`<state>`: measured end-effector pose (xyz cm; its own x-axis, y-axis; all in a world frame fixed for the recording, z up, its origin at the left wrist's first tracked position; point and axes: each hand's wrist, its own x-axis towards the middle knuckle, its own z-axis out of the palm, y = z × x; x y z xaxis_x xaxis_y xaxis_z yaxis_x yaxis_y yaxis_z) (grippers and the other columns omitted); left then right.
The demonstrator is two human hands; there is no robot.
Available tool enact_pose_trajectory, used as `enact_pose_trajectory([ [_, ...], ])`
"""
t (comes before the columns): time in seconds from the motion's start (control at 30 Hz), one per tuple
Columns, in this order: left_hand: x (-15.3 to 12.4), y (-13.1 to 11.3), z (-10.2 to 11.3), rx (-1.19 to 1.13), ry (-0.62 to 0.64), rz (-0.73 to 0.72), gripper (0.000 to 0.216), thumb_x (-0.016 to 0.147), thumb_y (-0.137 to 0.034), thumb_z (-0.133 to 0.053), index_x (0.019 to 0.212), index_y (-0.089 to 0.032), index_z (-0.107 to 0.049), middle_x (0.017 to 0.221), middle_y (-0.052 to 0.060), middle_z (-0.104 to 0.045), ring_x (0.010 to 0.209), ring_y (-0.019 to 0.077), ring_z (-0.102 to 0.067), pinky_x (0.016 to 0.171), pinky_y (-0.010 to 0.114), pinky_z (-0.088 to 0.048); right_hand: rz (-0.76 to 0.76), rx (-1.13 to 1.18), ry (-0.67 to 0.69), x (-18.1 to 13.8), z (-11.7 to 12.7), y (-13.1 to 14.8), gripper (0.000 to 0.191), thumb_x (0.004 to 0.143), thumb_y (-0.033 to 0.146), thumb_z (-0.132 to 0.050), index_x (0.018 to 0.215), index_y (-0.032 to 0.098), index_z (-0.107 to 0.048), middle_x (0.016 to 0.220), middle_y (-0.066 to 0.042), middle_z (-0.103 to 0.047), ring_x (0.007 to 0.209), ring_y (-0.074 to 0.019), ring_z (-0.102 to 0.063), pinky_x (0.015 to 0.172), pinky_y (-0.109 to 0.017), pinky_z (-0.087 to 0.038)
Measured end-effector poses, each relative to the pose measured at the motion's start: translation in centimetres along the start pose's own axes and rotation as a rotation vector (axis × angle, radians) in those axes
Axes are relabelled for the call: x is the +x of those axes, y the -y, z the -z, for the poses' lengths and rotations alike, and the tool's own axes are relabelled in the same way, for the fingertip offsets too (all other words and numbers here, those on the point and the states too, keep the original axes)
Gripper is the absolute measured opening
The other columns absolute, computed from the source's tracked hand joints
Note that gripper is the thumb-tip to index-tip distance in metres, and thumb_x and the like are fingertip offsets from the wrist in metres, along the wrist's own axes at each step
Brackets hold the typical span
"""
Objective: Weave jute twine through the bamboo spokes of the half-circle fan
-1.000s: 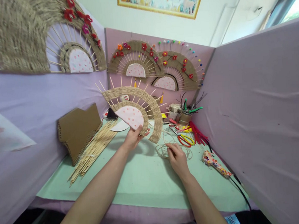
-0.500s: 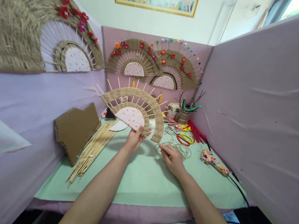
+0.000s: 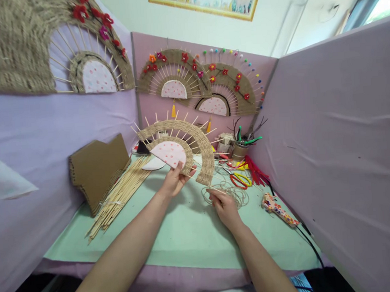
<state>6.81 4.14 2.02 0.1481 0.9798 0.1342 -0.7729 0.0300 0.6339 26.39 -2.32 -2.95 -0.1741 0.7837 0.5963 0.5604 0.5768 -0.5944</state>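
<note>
A half-round fan (image 3: pixel 199 139) of thin sticks woven with brown twine is held tilted above the table. Its inner half-disc (image 3: pixel 169 153) is white with pink spots. My left hand (image 3: pixel 177 179) grips the fan at its lower edge near that half-disc, thumb in front. My right hand (image 3: pixel 222 202) is closed in a pinch just below the fan's lower right end; a strand of twine seems to run from there to the fingers. Loose coils of twine (image 3: pixel 239 195) lie on the table behind my right hand.
On the green table (image 3: pixel 185 236) are a bundle of sticks (image 3: pixel 118 199), brown cardboard (image 3: pixel 98 169), scissors (image 3: pixel 241 179), red strands (image 3: pixel 256 172), a can of tools (image 3: pixel 240 150) and a patterned glue gun (image 3: pixel 279 210) with a cable. Finished fans (image 3: pixel 174 60) hang on the cloth-covered partitions.
The fan has tipped a little, its upper edge sitting lower than before. Both hands keep nearly the same place, the right still pinching below the fan's end.
</note>
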Motion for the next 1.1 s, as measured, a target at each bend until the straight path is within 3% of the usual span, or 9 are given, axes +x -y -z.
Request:
enact_pose_trajectory([
  [0.1, 0.0, 0.1, 0.1, 0.007, 0.005, 0.053, 0.028, 0.082, -0.030, -0.062, 0.104, -0.014, -0.056, 0.104, 0.010, -0.066, 0.091, 0.0200, -0.066, 0.085, 0.036, -0.053, -0.070, 0.001, -0.032, 0.0, 0.1, -0.1, 0.028, 0.088, 0.032, -0.044, 0.094, 0.019, -0.068, 0.073, -0.005, -0.065, 0.062, -0.0157, -0.056, 0.060, -0.027, -0.044],
  [0.3, -0.1, 0.1, 0.0, 0.031, 0.007, 0.076, 0.028, 0.082, -0.030, -0.061, 0.104, -0.013, -0.055, 0.097, 0.010, -0.067, 0.089, 0.0212, -0.067, 0.084, 0.038, -0.054, -0.254, -0.004, -0.272, 0.0, 0.7, 0.1, 0.034, 0.082, 0.044, -0.052, 0.064, 0.017, -0.058, 0.052, 0.001, -0.053, 0.050, -0.0126, -0.045, 0.050, -0.024, -0.036],
  [0.57, 0.2, 0.1, 0.1, 0.056, -0.044, 0.055, 0.026, 0.081, -0.029, -0.062, 0.102, -0.015, -0.054, 0.093, 0.008, -0.067, 0.087, 0.0208, -0.067, 0.080, 0.035, -0.055, -0.246, -0.077, -0.441, 0.1, 1.0, 0.2, 0.035, 0.077, 0.046, -0.058, 0.058, 0.018, -0.053, 0.051, 0.002, -0.050, 0.049, -0.0108, -0.040, 0.051, -0.024, -0.034],
  [0.87, 0.4, 0.0, 0.4, 0.151, -0.095, 0.036, 0.030, 0.080, -0.025, -0.063, 0.107, -0.016, -0.055, 0.098, 0.008, -0.066, 0.080, 0.0186, -0.068, 0.072, 0.031, -0.057, -0.055, -0.263, -0.448, -0.2, 1.1, -0.1, 0.033, 0.080, 0.043, -0.059, 0.061, 0.020, -0.046, 0.056, 0.002, -0.045, 0.054, -0.0119, -0.040, 0.055, -0.025, -0.034],
  [1.1, 0.6, -0.1, 1.0, 0.219, -0.068, 0.119, 0.032, 0.079, -0.026, -0.065, 0.107, -0.013, -0.058, 0.100, 0.013, -0.066, 0.075, 0.0208, -0.068, 0.058, 0.027, -0.057, -0.173, -0.039, -0.296, 0.2, 1.2, -0.3, 0.027, 0.081, 0.042, -0.056, 0.070, 0.018, -0.056, 0.065, -0.001, -0.056, 0.060, -0.0137, -0.048, 0.058, -0.025, -0.038],
])
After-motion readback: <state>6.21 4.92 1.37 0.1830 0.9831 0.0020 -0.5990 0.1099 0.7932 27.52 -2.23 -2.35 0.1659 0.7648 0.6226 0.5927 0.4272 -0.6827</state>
